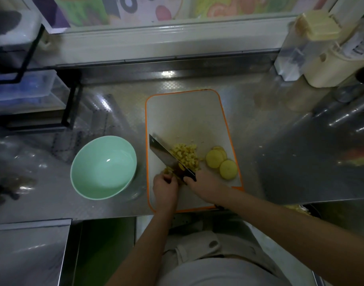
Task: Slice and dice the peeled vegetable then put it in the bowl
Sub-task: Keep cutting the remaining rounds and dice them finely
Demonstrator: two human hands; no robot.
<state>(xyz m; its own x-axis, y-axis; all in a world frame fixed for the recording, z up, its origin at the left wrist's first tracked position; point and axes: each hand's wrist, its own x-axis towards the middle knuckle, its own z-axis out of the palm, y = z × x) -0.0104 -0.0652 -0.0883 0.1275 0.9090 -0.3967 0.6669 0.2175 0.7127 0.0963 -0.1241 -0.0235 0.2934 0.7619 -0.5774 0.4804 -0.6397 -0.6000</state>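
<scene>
Steel counter [280,141], orange-rimmed cutting board [183,116], mint bowl [84,182], cartoon wall panel [135,9]

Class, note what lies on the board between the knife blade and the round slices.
The head view shows a pile of diced yellow pieces between the knife blade and the round slices.

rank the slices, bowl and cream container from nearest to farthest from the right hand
1. Slices: on the board, just right of the right hand.
2. Bowl: left of the board.
3. Cream container: back right corner.
</scene>
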